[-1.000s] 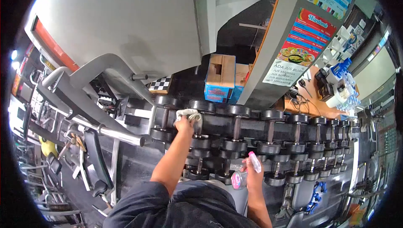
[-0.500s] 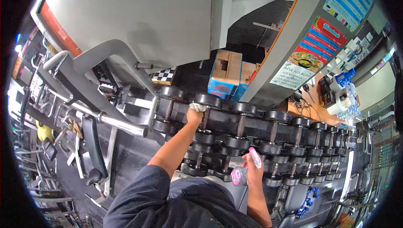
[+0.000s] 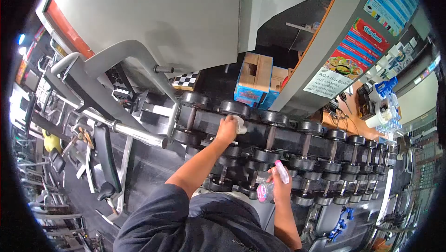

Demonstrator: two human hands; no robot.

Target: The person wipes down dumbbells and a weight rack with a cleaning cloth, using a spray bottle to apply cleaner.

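Note:
A light cloth (image 3: 240, 125) is in my left hand (image 3: 227, 129), which rests at a black dumbbell (image 3: 234, 108) on the rack's top row, just below its upper head. My fingers are closed round the cloth and hide most of the dumbbell's handle. Lower and to the right, my right hand (image 3: 281, 183) grips a clear spray bottle (image 3: 265, 191) with a pink and white trigger head, held in front of the lower dumbbells. Another dumbbell (image 3: 271, 138) lies just right of my left hand.
The dumbbell rack (image 3: 251, 133) runs across the middle. Gym machine bars (image 3: 139, 133) stand at the left, by a padded bench (image 3: 106, 154). Cardboard boxes (image 3: 254, 78) sit behind the rack. A pillar with menu posters (image 3: 355, 47) rises at the right, beside a cluttered wooden counter (image 3: 346, 123).
My left hand has moved slightly right and the cloth now shows on its right side. The whole view has shifted a little. My right hand still holds the bottle.

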